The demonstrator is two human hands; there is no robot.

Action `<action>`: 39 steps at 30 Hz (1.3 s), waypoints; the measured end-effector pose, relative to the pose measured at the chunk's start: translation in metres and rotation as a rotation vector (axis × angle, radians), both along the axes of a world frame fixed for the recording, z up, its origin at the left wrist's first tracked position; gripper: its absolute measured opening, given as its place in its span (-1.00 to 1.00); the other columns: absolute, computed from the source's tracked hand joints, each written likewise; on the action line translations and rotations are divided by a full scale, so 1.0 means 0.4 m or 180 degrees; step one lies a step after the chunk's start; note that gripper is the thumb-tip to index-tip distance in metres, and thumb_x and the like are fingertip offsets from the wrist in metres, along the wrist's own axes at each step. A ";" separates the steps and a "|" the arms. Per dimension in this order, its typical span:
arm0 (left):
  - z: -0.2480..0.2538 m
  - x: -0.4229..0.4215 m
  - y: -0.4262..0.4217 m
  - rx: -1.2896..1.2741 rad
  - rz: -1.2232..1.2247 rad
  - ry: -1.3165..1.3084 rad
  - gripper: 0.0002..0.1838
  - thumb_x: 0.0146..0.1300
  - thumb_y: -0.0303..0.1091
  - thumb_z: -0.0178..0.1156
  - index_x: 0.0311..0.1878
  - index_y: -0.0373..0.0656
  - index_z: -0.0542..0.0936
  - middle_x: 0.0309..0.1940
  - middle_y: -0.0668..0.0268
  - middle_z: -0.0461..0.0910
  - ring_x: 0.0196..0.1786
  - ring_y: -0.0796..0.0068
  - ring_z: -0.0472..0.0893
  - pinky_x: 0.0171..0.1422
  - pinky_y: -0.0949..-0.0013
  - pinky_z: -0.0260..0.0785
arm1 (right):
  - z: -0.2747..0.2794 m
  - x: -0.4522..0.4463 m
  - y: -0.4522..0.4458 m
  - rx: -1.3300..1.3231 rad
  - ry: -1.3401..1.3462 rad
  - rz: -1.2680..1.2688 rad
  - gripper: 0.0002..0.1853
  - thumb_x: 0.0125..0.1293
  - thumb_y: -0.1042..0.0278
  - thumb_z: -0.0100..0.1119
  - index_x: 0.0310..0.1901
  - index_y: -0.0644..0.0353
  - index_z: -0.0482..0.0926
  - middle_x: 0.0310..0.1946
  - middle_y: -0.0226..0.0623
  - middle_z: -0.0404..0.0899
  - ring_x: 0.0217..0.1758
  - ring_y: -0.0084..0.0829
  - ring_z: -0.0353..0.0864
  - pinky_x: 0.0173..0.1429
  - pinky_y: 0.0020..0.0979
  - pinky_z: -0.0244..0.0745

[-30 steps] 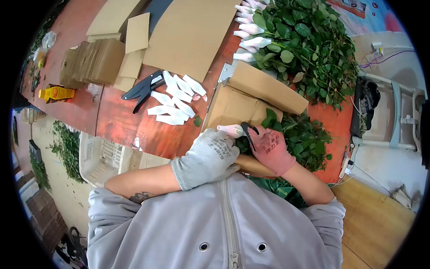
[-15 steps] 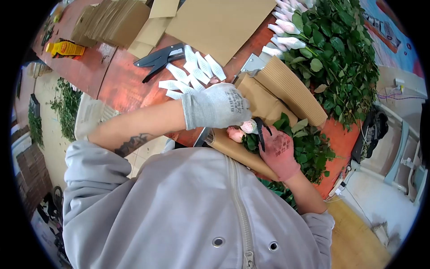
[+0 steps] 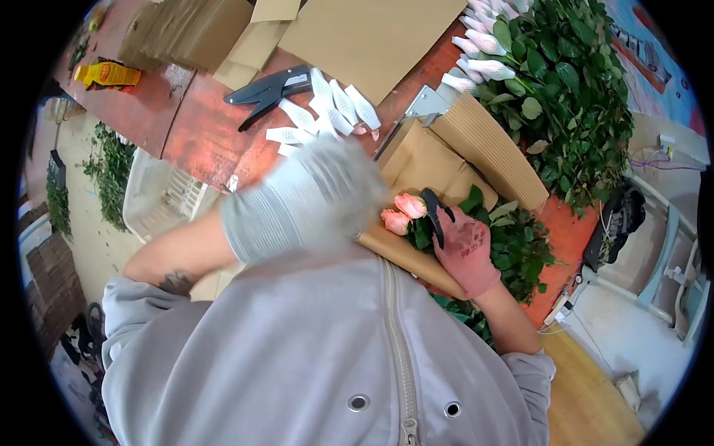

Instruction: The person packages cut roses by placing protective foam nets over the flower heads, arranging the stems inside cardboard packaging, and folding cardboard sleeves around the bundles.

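Note:
My right hand [image 3: 465, 245], in a pink glove with dark fingertips, is closed around roses just below their blooms. Two pink blooms, an upper rose [image 3: 410, 205] and a lower rose [image 3: 395, 221], show bare beside its thumb; their stems are hidden. My left hand [image 3: 320, 193], in a white glove, is smeared by motion left of the roses, so its fingers and anything in them cannot be made out. Beyond it lie several white mesh flower sleeves [image 3: 323, 104]. Brown corrugated cardboard [image 3: 494, 149] stands curved behind the roses, with a metal bracket [image 3: 430, 102] at its upper end.
A black stapler-like tool [image 3: 269, 93] lies by the sleeves on the red table [image 3: 201, 119]. Cardboard sheets [image 3: 364, 44] and a yellow bottle [image 3: 108, 75] are farther back. Netted roses [image 3: 491, 69] with thick foliage are piled at right. A white crate [image 3: 160, 197] stands at left.
My left hand has moved left and towards my body, away from the roses. The upper rose, covered by a white mesh sleeve before, is now bare. My right hand has stayed in place.

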State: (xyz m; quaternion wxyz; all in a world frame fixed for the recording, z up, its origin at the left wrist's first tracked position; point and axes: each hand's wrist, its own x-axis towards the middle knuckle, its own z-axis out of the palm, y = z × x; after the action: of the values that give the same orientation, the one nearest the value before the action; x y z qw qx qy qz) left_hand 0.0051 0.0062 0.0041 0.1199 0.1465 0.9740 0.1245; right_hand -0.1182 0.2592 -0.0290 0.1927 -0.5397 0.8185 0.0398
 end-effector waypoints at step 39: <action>-0.011 -0.061 0.113 0.0906 0.0012 -0.0300 -0.37 0.25 0.15 -0.01 0.13 -0.21 0.52 0.10 0.15 0.54 -0.22 0.25 0.66 -0.22 0.19 0.45 | 0.076 -0.660 -0.240 -0.1103 0.0533 -0.0201 -0.78 0.02 0.31 0.08 -0.28 0.04 0.65 -0.31 -0.24 0.63 -0.11 -0.20 0.59 0.02 -0.28 0.48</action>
State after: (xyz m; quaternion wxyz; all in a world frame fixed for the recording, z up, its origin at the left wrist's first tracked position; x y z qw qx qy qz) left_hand -0.0193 0.0514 -0.0001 0.1432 0.1541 0.9401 0.2683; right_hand -0.3823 0.1631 0.0013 0.0293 -0.5336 0.8428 -0.0631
